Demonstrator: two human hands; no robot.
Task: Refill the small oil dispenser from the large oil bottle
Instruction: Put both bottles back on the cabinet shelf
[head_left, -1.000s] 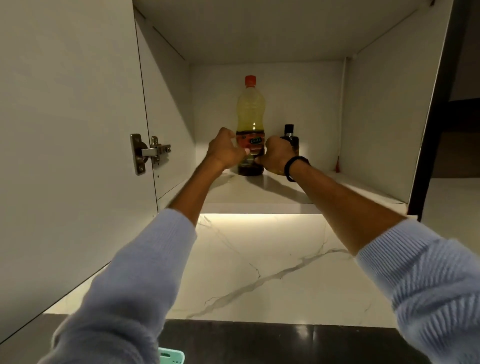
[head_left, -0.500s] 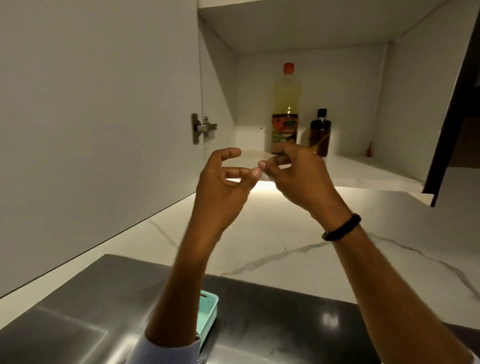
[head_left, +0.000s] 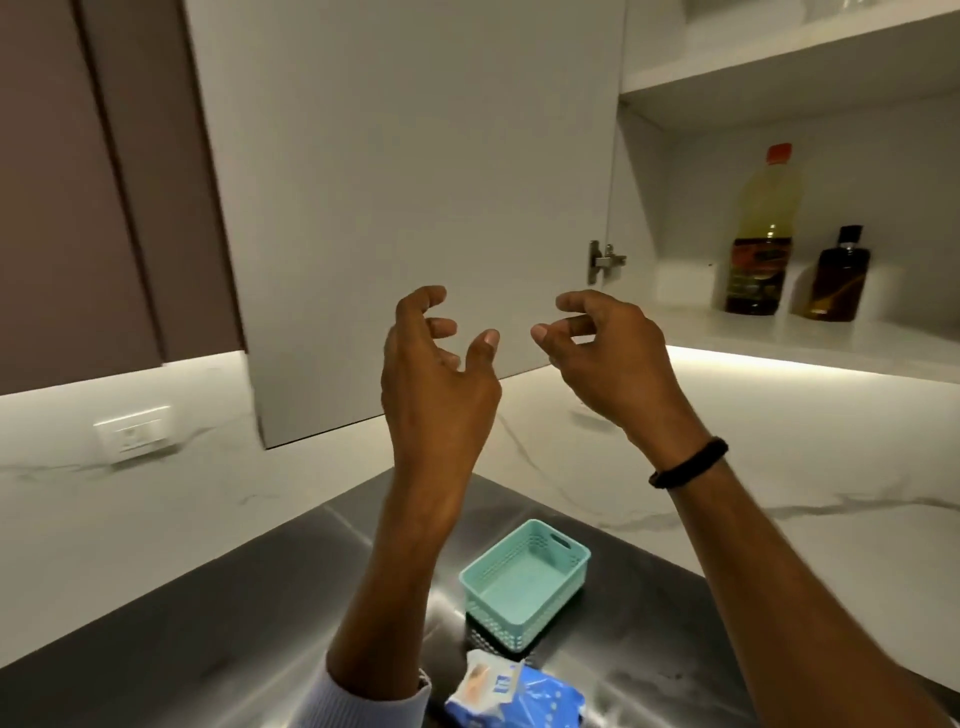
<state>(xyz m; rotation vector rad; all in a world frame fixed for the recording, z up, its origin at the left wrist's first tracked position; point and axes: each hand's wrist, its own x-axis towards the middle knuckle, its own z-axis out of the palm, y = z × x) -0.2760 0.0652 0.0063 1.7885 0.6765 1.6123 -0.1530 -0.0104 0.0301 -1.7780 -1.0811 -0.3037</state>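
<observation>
Both hands are raised and empty in front of an open cupboard, and both oil bottles stand on its shelf.

Head view: the left hand (head_left: 436, 374) and right hand (head_left: 608, 358) hover close together but apart, fingers loosely curled and spread, touching nothing. On the smooth white shelf (head_left: 701, 325) the tall clear plastic large oil bottle (head_left: 761, 234), with yellow oil and an orange cap, stands upright just beside the squat dark small oil dispenser (head_left: 839, 275) with its black cap. Below, a perforated teal plastic basket (head_left: 493, 613) sits on the brushed steel counter (head_left: 208, 623), near a glossy blue packet (head_left: 514, 696).

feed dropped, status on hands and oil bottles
Left hand, right hand open, empty. Tall orange-capped yellow oil bottle, small dark dispenser upright on shelf. Cupboard door open.
</observation>
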